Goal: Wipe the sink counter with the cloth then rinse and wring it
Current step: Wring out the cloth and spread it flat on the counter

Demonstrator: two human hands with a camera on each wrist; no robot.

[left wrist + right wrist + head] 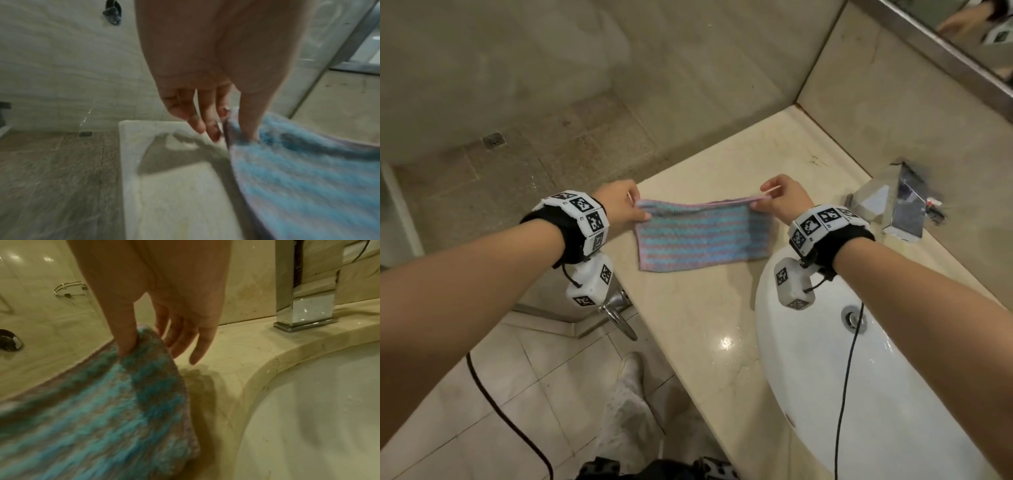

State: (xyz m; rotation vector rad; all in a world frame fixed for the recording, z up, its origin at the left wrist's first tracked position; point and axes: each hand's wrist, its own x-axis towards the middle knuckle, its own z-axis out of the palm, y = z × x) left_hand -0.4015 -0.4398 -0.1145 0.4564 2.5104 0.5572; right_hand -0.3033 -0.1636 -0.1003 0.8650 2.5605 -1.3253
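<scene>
Now both arms reach forward side by side, and the hands pinch the far corners of the striped cloth (698, 236): the left hand (619, 205) takes its left corner between thumb and forefinger, the right hand (784, 198) its right corner, other fingers loose. Stretched between them, the cloth hangs over the marble table (705, 318), its near edge lying on the stone. To the right sits the white sink (893, 394), with the chrome faucet (893, 205) behind it; the table's left edge drops to the shower floor (517, 171).
</scene>
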